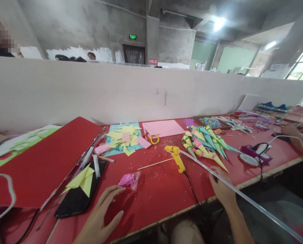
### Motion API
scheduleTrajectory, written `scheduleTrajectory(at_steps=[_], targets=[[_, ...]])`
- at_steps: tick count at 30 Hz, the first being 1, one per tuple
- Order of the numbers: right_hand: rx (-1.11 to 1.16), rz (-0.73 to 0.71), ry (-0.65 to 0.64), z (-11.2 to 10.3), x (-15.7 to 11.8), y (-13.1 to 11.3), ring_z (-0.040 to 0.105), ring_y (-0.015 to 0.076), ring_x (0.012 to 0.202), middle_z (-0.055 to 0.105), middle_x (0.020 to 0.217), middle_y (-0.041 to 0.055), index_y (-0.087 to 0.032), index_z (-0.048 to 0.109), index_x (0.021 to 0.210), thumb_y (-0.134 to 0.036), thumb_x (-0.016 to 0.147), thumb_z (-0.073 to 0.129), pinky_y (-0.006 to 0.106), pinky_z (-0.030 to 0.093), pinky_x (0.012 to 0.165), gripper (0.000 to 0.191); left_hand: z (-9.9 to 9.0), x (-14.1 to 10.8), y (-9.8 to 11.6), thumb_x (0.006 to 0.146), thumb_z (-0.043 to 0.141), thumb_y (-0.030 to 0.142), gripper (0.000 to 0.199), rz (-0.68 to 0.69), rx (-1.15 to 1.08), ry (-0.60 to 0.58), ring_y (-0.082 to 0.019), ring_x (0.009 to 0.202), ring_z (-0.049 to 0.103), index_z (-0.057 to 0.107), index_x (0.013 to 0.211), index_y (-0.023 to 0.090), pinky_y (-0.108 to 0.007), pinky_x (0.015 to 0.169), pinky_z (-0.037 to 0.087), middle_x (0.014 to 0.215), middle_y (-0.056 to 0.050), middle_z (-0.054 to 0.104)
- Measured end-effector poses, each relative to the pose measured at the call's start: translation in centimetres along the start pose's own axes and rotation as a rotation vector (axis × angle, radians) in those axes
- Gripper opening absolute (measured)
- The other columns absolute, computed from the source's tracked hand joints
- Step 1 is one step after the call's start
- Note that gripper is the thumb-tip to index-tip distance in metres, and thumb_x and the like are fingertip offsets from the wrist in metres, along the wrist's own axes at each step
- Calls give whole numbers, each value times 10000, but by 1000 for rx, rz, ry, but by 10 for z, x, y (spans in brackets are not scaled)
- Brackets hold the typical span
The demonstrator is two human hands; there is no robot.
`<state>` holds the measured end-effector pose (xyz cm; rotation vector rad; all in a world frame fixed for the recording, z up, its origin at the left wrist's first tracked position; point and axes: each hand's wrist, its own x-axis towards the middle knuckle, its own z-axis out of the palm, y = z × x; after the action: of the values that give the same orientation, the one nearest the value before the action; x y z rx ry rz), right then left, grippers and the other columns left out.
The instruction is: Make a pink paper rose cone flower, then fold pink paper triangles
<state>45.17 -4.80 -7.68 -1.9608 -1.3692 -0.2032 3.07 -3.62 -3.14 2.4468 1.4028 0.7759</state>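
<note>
My left hand is over the red table at its near edge, fingers apart and holding nothing, just below a pink lump in clear plastic. My right hand rests at the table edge, partly behind a long clear glue stick; its fingers are apart with nothing visible in them. The stick runs from the back of a yellow glue gun, which lies mid-table. Beside the gun is a thin wooden stick. Yellow and blue paper cones are piled behind my right hand.
Yellow paper pieces, pink sheets and yellow-handled scissors lie toward the white partition. At left are a black phone, a marker and a red board. Another person's arm is at far right.
</note>
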Motion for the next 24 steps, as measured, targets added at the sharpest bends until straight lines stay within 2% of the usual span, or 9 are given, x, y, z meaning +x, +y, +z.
scheduleTrajectory(at_steps=[3, 7, 14, 20, 24], targets=[[58, 60, 44, 1, -9, 2, 595, 186, 584, 647, 649, 52, -178, 593, 796, -401, 788, 368, 250, 410, 525, 317, 7, -1, -2, 804, 469, 346, 430, 36, 128, -29, -231, 1146, 478, 442, 1227, 273, -383, 929, 442, 1259, -62, 485], [-49, 101, 43, -2, -8, 3, 583, 179, 570, 641, 610, 44, -183, 645, 792, -390, 788, 364, 240, 382, 518, 349, 16, -3, -1, 804, 478, 418, 553, 74, 260, -94, -265, 1220, 386, 328, 1318, 277, -463, 977, 372, 1338, -71, 409], [-105, 151, -17, -3, -8, 7, 561, 203, 556, 653, 622, 69, -170, 677, 877, -404, 787, 381, 271, 370, 514, 389, 14, -1, 12, 836, 411, 454, 546, 49, 276, -188, -267, 1279, 290, 325, 1328, 234, -458, 1017, 315, 1405, -88, 312], [-100, 177, -55, -3, -7, 4, 531, 191, 494, 651, 605, 58, -205, 689, 848, -399, 773, 407, 265, 344, 464, 350, 16, -5, 7, 825, 446, 424, 574, 55, 279, -138, -265, 1285, 284, 286, 1348, 249, -442, 1014, 330, 1420, -76, 298], [-104, 193, -57, -3, -6, 3, 542, 188, 525, 654, 636, 59, -211, 687, 862, -397, 784, 404, 265, 364, 488, 348, 18, -5, 6, 809, 478, 406, 594, 44, 262, -127, -262, 1285, 285, 286, 1348, 244, -437, 1024, 318, 1409, -77, 318]])
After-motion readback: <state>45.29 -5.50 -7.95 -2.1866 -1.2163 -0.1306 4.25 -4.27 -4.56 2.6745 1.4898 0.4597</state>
